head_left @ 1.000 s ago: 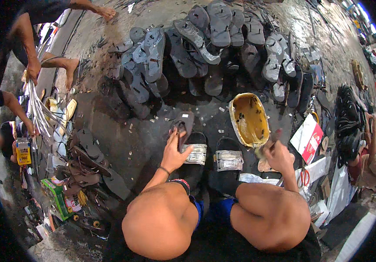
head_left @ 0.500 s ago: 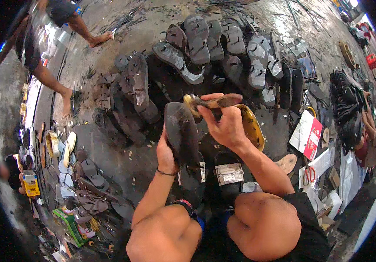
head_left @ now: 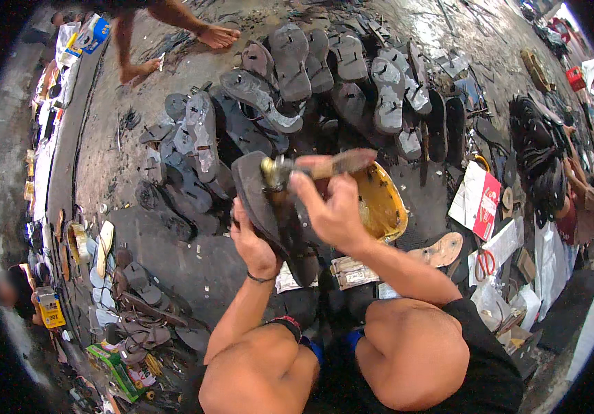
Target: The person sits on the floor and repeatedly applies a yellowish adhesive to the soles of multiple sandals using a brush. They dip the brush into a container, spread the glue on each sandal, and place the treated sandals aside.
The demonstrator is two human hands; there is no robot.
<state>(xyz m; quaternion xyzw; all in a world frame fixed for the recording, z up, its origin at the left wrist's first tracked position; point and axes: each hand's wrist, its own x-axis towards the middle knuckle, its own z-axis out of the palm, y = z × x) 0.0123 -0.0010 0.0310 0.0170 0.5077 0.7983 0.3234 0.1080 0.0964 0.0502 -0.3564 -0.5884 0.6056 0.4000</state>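
My left hand [head_left: 253,243] is wrapped round a dark sandal [head_left: 259,196], held up at a tilt with its broad flat face turned up. In my right hand [head_left: 337,212] is a brush [head_left: 353,161] with a worn wooden handle, gripped near its head. The yellowish bristles meet the upper part of the sandal's face, slightly blurred. Just beyond my right hand stands a yellow bowl-like container [head_left: 395,219] with dark smears inside, partly hidden by that hand. My knees are bent below.
Many grey sandals [head_left: 288,62] lie piled ahead, with another stack of dark footwear [head_left: 539,162] at far right. Red-handled scissors [head_left: 484,265], a red-and-white carton [head_left: 477,207] and a tan sole [head_left: 441,250] lie at right. A person's bare foot [head_left: 218,36] is at upper left.
The brush has moved left onto the sandal's face, and the sandal has tilted and shifted left. The walking person's feet have moved right. The whole view has shifted slightly.
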